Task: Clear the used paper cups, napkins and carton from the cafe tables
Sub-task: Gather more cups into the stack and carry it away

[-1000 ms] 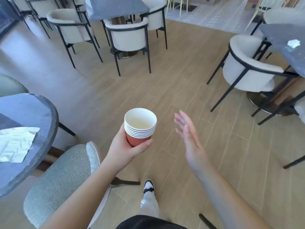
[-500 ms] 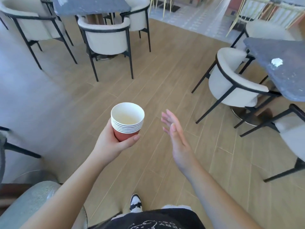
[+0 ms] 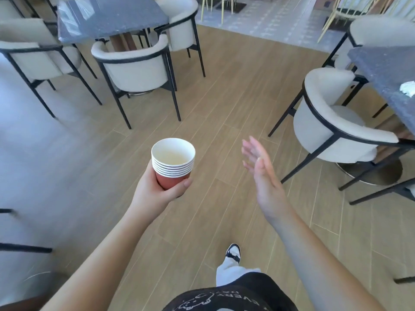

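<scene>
My left hand (image 3: 157,194) grips a stack of several red paper cups (image 3: 173,161) with white rims, held upright over the wooden floor. My right hand (image 3: 262,176) hovers to the right of the stack with straight fingers and holds nothing. A crumpled white napkin (image 3: 408,88) lies on the dark table (image 3: 386,72) at the right edge of the view.
A white armchair (image 3: 332,122) with a black frame stands between me and the right table. Another dark table (image 3: 110,16) ringed by white chairs (image 3: 137,68) is at the back left. Open wooden floor (image 3: 224,104) lies ahead, and my shoe (image 3: 233,252) shows below.
The view has swung right and forward: the round table with its napkin and the grey chair left the frame, and the right table with its napkin drew nearer. Both hands keep their pose.
</scene>
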Demonstrator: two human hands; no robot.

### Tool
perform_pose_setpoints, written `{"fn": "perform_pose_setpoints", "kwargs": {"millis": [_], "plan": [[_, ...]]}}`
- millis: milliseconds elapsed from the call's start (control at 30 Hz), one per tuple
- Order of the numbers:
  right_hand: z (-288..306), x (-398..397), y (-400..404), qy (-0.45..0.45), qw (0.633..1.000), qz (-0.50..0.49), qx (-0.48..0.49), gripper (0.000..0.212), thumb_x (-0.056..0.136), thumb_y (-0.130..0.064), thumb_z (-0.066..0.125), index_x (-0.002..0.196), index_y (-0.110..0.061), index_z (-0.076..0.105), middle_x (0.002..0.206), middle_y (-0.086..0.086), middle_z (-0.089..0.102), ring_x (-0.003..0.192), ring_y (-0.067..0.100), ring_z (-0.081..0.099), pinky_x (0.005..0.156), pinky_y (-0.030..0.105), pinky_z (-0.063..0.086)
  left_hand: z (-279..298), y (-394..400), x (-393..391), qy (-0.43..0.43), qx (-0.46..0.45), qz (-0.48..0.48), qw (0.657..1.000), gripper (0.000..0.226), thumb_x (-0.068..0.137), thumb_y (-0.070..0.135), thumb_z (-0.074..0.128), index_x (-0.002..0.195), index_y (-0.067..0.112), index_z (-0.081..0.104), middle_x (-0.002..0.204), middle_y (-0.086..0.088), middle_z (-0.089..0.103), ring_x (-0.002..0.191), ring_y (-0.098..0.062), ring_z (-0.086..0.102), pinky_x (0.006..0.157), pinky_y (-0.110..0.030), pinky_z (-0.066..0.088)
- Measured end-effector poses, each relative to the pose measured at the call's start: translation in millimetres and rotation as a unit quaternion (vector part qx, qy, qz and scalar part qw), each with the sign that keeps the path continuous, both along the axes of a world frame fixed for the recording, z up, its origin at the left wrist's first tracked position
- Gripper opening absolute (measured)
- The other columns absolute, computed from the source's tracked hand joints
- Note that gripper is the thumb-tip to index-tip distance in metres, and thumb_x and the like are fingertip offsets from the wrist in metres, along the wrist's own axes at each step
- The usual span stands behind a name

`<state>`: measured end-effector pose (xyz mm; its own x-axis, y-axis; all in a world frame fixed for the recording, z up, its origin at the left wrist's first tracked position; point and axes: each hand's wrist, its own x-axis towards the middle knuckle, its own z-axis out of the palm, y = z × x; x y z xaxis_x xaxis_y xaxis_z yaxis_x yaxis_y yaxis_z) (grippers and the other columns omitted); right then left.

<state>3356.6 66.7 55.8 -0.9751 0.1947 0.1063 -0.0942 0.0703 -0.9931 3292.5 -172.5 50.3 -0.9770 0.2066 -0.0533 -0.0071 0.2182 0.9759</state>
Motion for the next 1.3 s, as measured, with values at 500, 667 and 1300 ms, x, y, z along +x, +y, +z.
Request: {"fn": "perform_pose_setpoints", "kwargs": {"millis": [500, 667, 1300], "plan": [[5, -194, 155, -0.005, 1.0, 0.009, -0.011, 0.071, 0.098, -0.071, 0.028, 0.154, -0.028, 0.029, 0.157, -0.012, 0.041, 0.146, 0.002, 0.036, 0.119, 0.026, 0.032, 1, 138, -189, -0.018, -0.008, 0.015, 1.0, 0.067, 0.057, 0.052, 0.083, 0.118, 0.041, 0.057, 0.098, 0.021, 0.073, 0.081, 0.003, 0.067, 0.064, -0.016, 0.056], [-2, -275, 166, -0.01, 1.0, 0.017, 0.008, 0.08, 0.092, -0.079, 0.03, 0.154, -0.028, 0.03, 0.155, -0.015, 0.044, 0.146, 0.002, 0.037, 0.12, 0.028, 0.033, -7, 163, -270, -0.017, -0.002, 0.008, 1.0, 0.067, 0.057, 0.055, 0.084, 0.117, 0.045, 0.057, 0.099, 0.022, 0.073, 0.084, 0.002, 0.069, 0.064, -0.017, 0.057], [10, -601, 263, -0.006, 0.999, -0.026, 0.036, 0.08, 0.095, -0.074, 0.029, 0.157, -0.024, 0.028, 0.155, -0.017, 0.043, 0.145, 0.0, 0.037, 0.12, 0.031, 0.033, 12, 273, -624, 0.024, -0.005, -0.067, 0.997, 0.056, 0.06, 0.057, 0.085, 0.106, 0.07, 0.056, 0.107, 0.027, 0.071, 0.098, 0.004, 0.068, 0.069, -0.012, 0.053]]}}
